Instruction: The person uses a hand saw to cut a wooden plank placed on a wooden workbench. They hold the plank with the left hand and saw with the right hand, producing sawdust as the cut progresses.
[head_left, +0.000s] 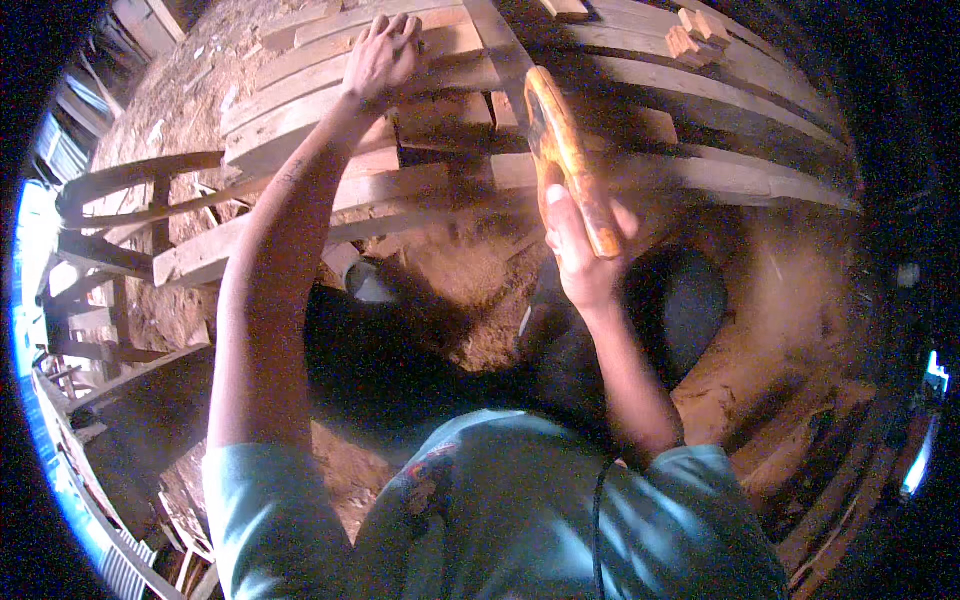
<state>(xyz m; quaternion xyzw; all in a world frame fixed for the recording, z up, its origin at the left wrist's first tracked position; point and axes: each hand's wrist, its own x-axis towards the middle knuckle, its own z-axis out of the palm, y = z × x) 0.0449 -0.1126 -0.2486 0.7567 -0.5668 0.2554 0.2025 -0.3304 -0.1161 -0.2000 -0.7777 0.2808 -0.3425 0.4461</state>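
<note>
My right hand (583,245) is wrapped round the worn yellow-orange handle of a handsaw (565,140). Its thumb lies along the near end of the grip. The saw's grey blade (497,38) runs away from me across the wooden planks, and its far end is cut off by the picture's edge. To the left of the blade, my left hand (385,60) rests on a pale wooden board (450,38), with its fingers apart and slightly bent. How far the blade sits in the wood I cannot tell.
Several long planks (740,180) form a slatted bench in front of me. Small cut wood blocks (697,40) lie at the far right. At the left stands a rough timber frame (110,250). Brown sawdust (500,300) covers the ground below.
</note>
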